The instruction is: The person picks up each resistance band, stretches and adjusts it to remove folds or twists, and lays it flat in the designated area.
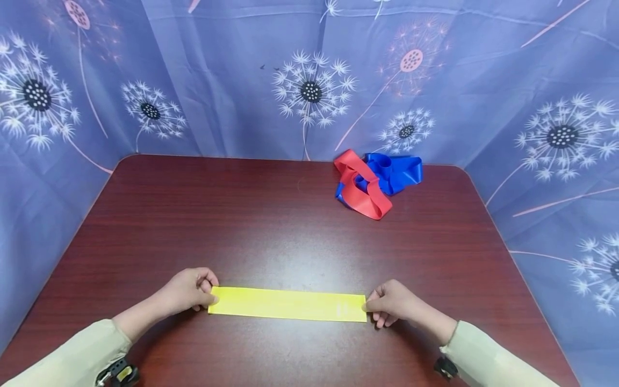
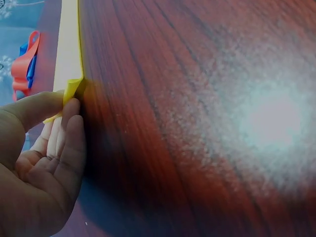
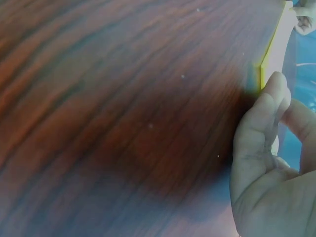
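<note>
A flat yellow resistance band is stretched out straight from side to side near the front of the table, with a pale mark near its right end. At its left end my left hand pinches the corner between thumb and fingers. In the left wrist view the band's end folds a little at the fingertips. My right hand pinches the other end. The right wrist view shows the band running away from the right thumb and fingers toward the left hand.
Toward the back right of the dark red wooden table, a red band and a blue band lie loosely tangled together. A blue curtain with dandelion prints surrounds the table at the back and sides.
</note>
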A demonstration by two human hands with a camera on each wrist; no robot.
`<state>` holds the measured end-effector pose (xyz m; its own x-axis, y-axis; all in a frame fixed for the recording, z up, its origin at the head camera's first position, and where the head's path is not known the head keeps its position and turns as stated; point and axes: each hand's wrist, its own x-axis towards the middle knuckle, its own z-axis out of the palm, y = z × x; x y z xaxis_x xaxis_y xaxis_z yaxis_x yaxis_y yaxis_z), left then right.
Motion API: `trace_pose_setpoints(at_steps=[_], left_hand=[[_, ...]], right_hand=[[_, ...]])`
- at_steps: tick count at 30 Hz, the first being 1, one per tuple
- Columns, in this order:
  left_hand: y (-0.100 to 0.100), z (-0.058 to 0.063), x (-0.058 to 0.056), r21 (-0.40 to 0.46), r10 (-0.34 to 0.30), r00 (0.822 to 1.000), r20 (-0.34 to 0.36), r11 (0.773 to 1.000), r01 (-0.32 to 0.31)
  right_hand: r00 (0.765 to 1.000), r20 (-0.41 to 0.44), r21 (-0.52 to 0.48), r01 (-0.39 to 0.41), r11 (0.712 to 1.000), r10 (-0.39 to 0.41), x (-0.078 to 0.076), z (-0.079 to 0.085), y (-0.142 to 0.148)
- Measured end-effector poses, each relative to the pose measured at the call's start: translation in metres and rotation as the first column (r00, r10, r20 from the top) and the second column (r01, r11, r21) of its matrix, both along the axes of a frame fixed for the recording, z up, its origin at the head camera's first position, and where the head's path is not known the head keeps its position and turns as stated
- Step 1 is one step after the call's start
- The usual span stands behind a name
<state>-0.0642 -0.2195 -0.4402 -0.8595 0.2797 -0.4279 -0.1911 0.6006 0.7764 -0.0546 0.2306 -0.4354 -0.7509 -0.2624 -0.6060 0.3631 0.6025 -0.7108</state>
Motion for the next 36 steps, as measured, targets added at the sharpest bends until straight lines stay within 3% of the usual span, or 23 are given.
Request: trace_pose_setpoints(at_steps=[6,17,30,36], left_hand=[[0.002,0.000,-0.001,-0.040,-0.010,1.000,-0.023,0.999,0.009],[0.004,0.004,-0.002,-0.050,-0.083,0.995,-0.046,0.995,0.081],[-0.007,0.005,0.001,0.065,-0.087,0.996,-0.010,0.994,0.087],[-0.012,0.006,0.003,0.097,-0.079,0.997,0.009,0.992,0.078]], right_hand=[[1.000,-0.005,0.017,-0.009,1.000,0.009,-0.001,0.001,-0.001],[0.999,-0.053,0.083,0.003,0.997,0.001,0.003,0.002,-0.003],[0.997,-0.074,-0.016,0.001,1.000,-0.002,0.008,0.003,0.000],[0.995,-0.100,-0.002,0.007,1.000,-0.008,0.005,0.008,0.003]])
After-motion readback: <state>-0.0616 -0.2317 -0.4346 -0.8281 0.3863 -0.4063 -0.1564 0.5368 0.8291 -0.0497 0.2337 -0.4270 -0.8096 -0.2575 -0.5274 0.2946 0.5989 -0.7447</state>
